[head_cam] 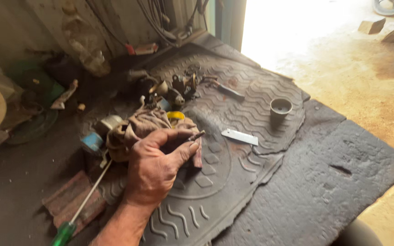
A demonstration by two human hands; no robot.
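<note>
One hand (153, 166) pinching a small metal pin (196, 135) over a rubber mat (233, 182).

Nearest, a green-handled screwdriver (76, 214) is lying beside a brick (71, 202). Which hand is reaching in I cannot tell; its fingers are curling nearly closed, thumb and forefinger gripping the thin pin, just above a crumpled brown rag (144, 125). Beyond, a flat blade (239, 136) and a small cup (280, 108) are resting on the mat, with greasy engine parts (178, 86) farther back.

Cup (280, 107) right of rag (147, 125); blade (239, 136) between, nearer.
</note>
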